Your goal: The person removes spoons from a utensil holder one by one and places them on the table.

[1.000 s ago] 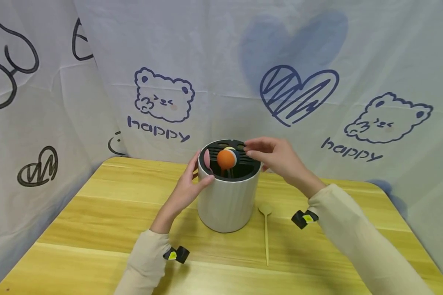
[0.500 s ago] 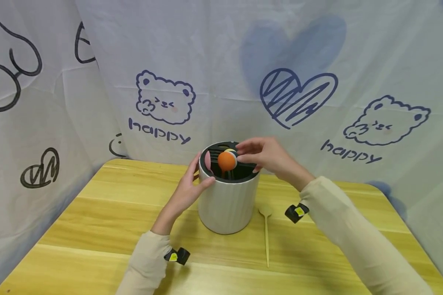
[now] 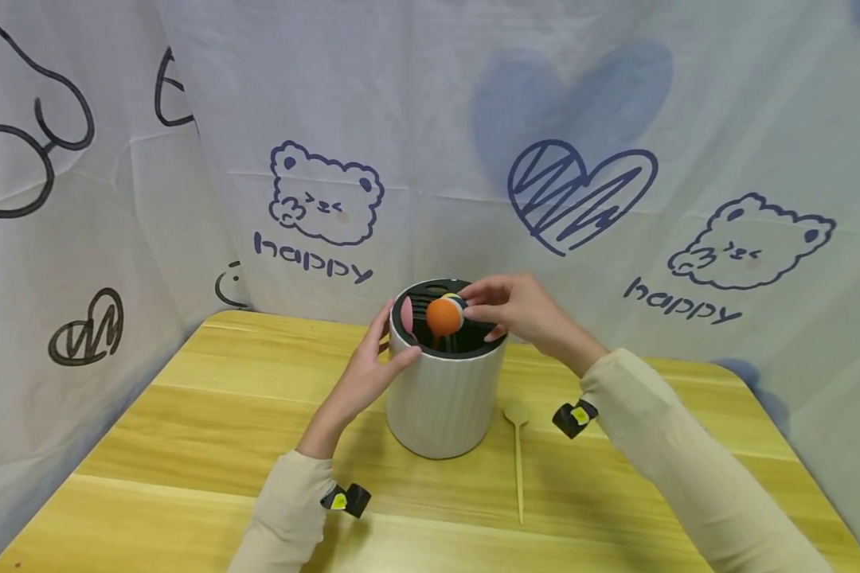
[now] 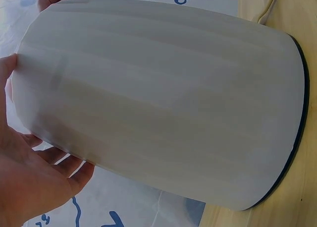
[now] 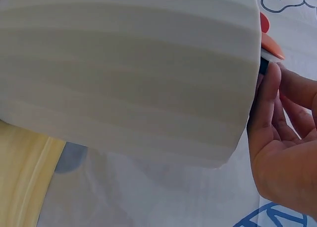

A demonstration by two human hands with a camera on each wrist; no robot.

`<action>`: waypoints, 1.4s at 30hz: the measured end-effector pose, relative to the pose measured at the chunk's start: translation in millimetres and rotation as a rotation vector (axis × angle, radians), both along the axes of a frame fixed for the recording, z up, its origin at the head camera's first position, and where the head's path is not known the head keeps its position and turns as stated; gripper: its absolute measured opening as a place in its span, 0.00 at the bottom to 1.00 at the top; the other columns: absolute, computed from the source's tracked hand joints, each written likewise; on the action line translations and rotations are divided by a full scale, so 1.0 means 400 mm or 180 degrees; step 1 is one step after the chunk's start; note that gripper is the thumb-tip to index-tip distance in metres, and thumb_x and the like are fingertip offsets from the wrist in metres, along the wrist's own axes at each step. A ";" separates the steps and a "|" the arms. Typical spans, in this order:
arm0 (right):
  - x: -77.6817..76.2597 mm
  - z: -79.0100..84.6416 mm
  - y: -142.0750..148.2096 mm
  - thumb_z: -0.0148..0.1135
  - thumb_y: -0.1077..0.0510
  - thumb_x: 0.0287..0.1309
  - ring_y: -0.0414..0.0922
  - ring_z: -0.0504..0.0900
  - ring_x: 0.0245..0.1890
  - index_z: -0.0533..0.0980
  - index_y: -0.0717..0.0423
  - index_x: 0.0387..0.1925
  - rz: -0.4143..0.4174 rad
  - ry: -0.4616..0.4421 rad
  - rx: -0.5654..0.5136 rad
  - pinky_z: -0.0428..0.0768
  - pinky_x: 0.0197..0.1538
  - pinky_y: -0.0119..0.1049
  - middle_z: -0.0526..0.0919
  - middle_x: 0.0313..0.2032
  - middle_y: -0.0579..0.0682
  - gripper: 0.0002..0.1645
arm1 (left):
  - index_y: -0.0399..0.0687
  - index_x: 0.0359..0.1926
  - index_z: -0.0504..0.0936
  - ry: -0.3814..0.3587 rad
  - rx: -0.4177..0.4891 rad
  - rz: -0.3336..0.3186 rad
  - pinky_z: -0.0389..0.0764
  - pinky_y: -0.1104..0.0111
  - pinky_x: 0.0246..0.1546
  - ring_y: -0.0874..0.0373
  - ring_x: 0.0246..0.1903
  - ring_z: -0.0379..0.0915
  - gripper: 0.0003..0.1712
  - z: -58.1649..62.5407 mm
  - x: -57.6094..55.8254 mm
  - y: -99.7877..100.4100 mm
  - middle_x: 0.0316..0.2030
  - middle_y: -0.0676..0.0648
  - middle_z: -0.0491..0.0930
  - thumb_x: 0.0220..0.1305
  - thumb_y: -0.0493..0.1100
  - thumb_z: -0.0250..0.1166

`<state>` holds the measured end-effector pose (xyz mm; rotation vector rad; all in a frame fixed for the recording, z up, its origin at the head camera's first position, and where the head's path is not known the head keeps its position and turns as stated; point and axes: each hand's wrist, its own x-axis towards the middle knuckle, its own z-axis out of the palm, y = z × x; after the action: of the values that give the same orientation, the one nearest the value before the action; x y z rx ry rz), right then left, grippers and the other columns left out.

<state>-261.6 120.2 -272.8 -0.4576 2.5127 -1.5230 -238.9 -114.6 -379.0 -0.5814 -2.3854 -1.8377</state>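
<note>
A white ribbed utensil holder [image 3: 440,406] with a black slotted top [image 3: 419,293] stands upright on the table. My left hand [image 3: 369,362] grips its left side, thumb at the near rim and fingers round the far side. Inside, a pink spoon [image 3: 407,315] leans at the left, and an orange spoon [image 3: 443,317] stands near the middle with other spoon heads close behind it. My right hand [image 3: 526,314] reaches over the right rim and pinches a dark blue spoon [image 5: 264,65] by its head, just behind the orange one. Handles inside the holder are mostly hidden.
A yellow spoon [image 3: 518,454] lies on the wooden table [image 3: 208,446], right of the holder, handle toward me. Behind the table hangs a white curtain [image 3: 444,119] with bear and heart drawings, close to the table's back edge.
My right hand has moved left from the right rim to the clustered spoon heads, and its fingertips now pinch the dark blue one. The left hand keeps its grip on the holder.
</note>
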 end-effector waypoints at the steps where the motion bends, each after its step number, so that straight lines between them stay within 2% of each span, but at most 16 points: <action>1: -0.001 -0.001 0.000 0.64 0.64 0.60 0.51 0.81 0.39 0.78 0.63 0.52 -0.0005 0.0008 0.0012 0.84 0.33 0.38 0.83 0.44 0.58 0.18 | 0.51 0.77 0.44 0.0001 -0.0001 0.0000 0.57 0.50 0.67 0.47 0.72 0.46 0.51 0.000 0.000 0.000 0.75 0.45 0.46 0.62 0.60 0.60; 6: -0.001 -0.003 0.000 0.63 0.64 0.61 0.49 0.79 0.36 0.79 0.63 0.52 -0.0027 0.0109 0.0114 0.80 0.30 0.33 0.84 0.44 0.58 0.17 | 0.50 0.77 0.45 0.0006 0.0004 0.0003 0.57 0.50 0.67 0.47 0.72 0.46 0.51 0.001 0.001 0.000 0.75 0.45 0.46 0.62 0.60 0.60; 12: -0.002 -0.004 0.004 0.61 0.64 0.62 0.46 0.79 0.35 0.79 0.64 0.52 0.0001 0.0247 0.0186 0.78 0.29 0.32 0.84 0.44 0.58 0.16 | 0.50 0.77 0.45 0.0006 0.0015 0.0005 0.57 0.51 0.67 0.48 0.72 0.46 0.50 0.007 0.003 0.001 0.75 0.45 0.47 0.62 0.58 0.61; 17: 0.002 -0.006 0.004 0.63 0.66 0.58 0.45 0.80 0.35 0.78 0.64 0.53 0.0073 0.0327 0.0108 0.78 0.30 0.33 0.84 0.41 0.58 0.20 | 0.48 0.77 0.45 0.0021 0.0031 0.0009 0.58 0.51 0.67 0.48 0.71 0.47 0.51 0.007 0.001 0.000 0.74 0.45 0.47 0.61 0.59 0.62; 24: 0.005 -0.012 -0.005 0.67 0.66 0.54 0.45 0.79 0.32 0.78 0.65 0.53 0.0097 0.0350 0.0067 0.79 0.30 0.33 0.82 0.35 0.55 0.22 | 0.51 0.77 0.45 0.0011 0.0028 -0.0005 0.57 0.51 0.67 0.48 0.72 0.46 0.49 0.005 0.002 -0.002 0.75 0.46 0.46 0.63 0.56 0.61; 34: 0.007 -0.010 0.003 0.65 0.67 0.56 0.46 0.80 0.32 0.78 0.67 0.52 0.0150 0.0356 0.0084 0.82 0.32 0.35 0.82 0.35 0.56 0.20 | 0.49 0.77 0.46 0.0058 0.0033 0.0013 0.58 0.51 0.67 0.48 0.71 0.47 0.51 0.004 -0.001 0.001 0.74 0.45 0.47 0.61 0.58 0.61; 42: 0.000 -0.006 0.026 0.67 0.68 0.54 0.47 0.79 0.33 0.77 0.67 0.53 0.0289 0.0314 0.0147 0.82 0.35 0.35 0.82 0.36 0.56 0.22 | 0.49 0.77 0.45 0.0021 0.0004 0.0015 0.57 0.51 0.67 0.47 0.71 0.46 0.51 0.003 0.001 -0.001 0.75 0.45 0.46 0.61 0.59 0.61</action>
<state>-261.5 130.5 -275.4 -0.6453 2.5557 -1.4401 -238.6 -115.1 -377.9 -0.5804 -2.3792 -1.8325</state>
